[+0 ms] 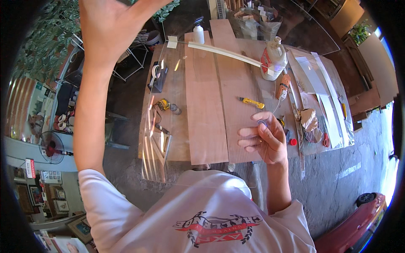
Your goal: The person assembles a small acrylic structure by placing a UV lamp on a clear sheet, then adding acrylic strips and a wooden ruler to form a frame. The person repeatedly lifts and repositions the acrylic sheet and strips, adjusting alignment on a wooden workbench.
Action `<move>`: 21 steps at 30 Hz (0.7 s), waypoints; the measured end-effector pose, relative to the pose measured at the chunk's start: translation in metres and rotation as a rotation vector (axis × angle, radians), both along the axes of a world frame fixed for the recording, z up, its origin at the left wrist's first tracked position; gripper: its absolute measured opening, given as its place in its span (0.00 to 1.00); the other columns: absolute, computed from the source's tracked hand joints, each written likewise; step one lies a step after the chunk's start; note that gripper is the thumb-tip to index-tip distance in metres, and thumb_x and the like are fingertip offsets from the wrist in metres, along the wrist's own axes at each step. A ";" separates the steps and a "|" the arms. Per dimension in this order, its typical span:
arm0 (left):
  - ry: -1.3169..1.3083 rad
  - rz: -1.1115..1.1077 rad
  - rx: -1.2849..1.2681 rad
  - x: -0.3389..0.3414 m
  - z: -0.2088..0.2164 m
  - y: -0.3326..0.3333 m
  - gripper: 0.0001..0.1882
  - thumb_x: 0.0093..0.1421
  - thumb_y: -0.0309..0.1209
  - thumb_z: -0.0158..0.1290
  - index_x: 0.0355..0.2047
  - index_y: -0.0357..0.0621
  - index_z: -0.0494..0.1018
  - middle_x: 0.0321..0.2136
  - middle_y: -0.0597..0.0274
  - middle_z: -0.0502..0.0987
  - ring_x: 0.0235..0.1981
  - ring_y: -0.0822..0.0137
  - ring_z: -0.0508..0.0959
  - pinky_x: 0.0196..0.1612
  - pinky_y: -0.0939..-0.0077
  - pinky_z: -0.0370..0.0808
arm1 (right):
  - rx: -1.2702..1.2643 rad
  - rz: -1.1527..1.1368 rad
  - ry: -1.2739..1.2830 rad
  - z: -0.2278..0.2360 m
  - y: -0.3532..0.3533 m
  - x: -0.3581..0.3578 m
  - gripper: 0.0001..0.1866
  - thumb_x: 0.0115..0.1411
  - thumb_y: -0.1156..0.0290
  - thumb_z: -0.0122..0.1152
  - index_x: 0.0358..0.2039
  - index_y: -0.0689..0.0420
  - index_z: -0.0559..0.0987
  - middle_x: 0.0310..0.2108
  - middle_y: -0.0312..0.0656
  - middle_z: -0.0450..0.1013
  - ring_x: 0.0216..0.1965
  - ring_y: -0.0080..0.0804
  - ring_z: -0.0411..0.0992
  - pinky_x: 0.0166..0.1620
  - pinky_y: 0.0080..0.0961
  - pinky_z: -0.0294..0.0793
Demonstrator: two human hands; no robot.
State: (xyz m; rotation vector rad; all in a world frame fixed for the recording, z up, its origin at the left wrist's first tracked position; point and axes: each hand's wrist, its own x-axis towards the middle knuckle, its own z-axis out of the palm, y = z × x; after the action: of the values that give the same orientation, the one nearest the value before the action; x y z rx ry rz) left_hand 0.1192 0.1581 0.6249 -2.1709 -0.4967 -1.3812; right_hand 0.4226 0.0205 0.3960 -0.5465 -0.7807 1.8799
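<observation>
Small disc point(262, 123) clamped in our right hand point(272, 141), thumb against finger; our left hand point(107, 29) gets cropped, can't tell its fingers.

Holding left hand point(109, 27) up at top edge, partly out of view, while pinching small round object point(262, 123) in right hand point(270, 139) near yellow cutter point(253, 103) on wooden table point(179, 139).
</observation>
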 end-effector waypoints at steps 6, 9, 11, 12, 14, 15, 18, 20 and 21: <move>0.114 -0.154 -0.950 -0.045 -0.057 0.013 0.24 0.61 0.34 0.61 0.56 0.41 0.70 0.54 0.58 0.76 0.57 0.64 0.75 0.61 0.65 0.69 | 0.009 0.045 0.036 -0.012 0.009 0.000 0.13 0.71 0.71 0.46 0.54 0.58 0.65 0.41 0.62 0.78 0.39 0.50 0.81 0.33 0.33 0.86; 0.005 -0.274 -1.163 -0.048 -0.079 0.020 0.13 0.63 0.30 0.59 0.46 0.38 0.76 0.44 0.58 0.81 0.47 0.66 0.80 0.54 0.71 0.75 | 0.017 0.062 0.030 -0.019 0.015 -0.005 0.13 0.71 0.71 0.46 0.54 0.58 0.65 0.41 0.62 0.78 0.39 0.50 0.82 0.33 0.33 0.85; -0.033 -0.308 -1.225 -0.047 -0.087 0.022 0.09 0.64 0.28 0.58 0.42 0.37 0.77 0.39 0.58 0.82 0.43 0.67 0.82 0.50 0.73 0.78 | 0.012 0.070 0.036 -0.026 0.018 -0.007 0.13 0.71 0.71 0.46 0.54 0.58 0.66 0.41 0.62 0.78 0.38 0.50 0.82 0.33 0.32 0.85; -0.058 -0.271 -1.222 -0.047 -0.092 0.021 0.08 0.64 0.28 0.58 0.41 0.37 0.78 0.38 0.58 0.82 0.42 0.67 0.83 0.49 0.73 0.78 | 0.010 0.081 0.038 -0.031 0.020 -0.008 0.13 0.71 0.71 0.47 0.54 0.58 0.66 0.41 0.62 0.78 0.38 0.49 0.82 0.33 0.32 0.85; -0.093 -0.221 -1.198 -0.044 -0.101 0.018 0.07 0.64 0.28 0.58 0.39 0.36 0.78 0.35 0.58 0.83 0.40 0.67 0.83 0.48 0.73 0.79 | 0.003 0.092 0.038 -0.044 0.024 -0.009 0.13 0.71 0.71 0.47 0.53 0.58 0.67 0.41 0.61 0.78 0.38 0.48 0.82 0.34 0.31 0.85; -0.110 -0.231 -1.212 -0.042 -0.105 0.016 0.07 0.64 0.28 0.58 0.38 0.35 0.78 0.35 0.59 0.83 0.40 0.68 0.83 0.47 0.74 0.79 | 0.000 0.088 0.044 -0.053 0.026 -0.010 0.12 0.71 0.71 0.47 0.53 0.58 0.67 0.41 0.61 0.78 0.38 0.48 0.82 0.35 0.31 0.85; -0.120 -0.139 -1.241 -0.037 -0.118 0.014 0.07 0.63 0.28 0.58 0.38 0.35 0.79 0.35 0.60 0.83 0.39 0.70 0.83 0.46 0.76 0.79 | -0.020 0.059 0.035 -0.086 0.035 -0.019 0.12 0.71 0.71 0.48 0.53 0.59 0.67 0.41 0.56 0.78 0.37 0.42 0.81 0.35 0.27 0.83; -0.064 -0.041 -1.239 -0.035 -0.128 0.013 0.08 0.63 0.28 0.58 0.39 0.35 0.79 0.34 0.62 0.82 0.37 0.74 0.81 0.43 0.79 0.77 | -0.123 0.089 0.136 -0.109 0.043 -0.026 0.12 0.70 0.71 0.51 0.52 0.58 0.68 0.39 0.48 0.78 0.35 0.32 0.80 0.33 0.18 0.79; -0.031 -0.006 -1.246 -0.034 -0.134 0.013 0.08 0.63 0.28 0.58 0.39 0.35 0.79 0.33 0.63 0.82 0.37 0.75 0.81 0.43 0.79 0.77 | -0.149 0.122 0.086 -0.121 0.044 -0.027 0.11 0.69 0.72 0.54 0.49 0.58 0.67 0.37 0.42 0.76 0.32 0.26 0.77 0.32 0.16 0.75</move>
State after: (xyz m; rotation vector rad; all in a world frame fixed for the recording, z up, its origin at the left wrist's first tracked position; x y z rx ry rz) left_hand 0.0854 0.1707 0.4911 -3.0185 -1.7020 -1.2138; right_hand 0.3951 0.0641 0.2755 -0.5164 -0.6327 2.0723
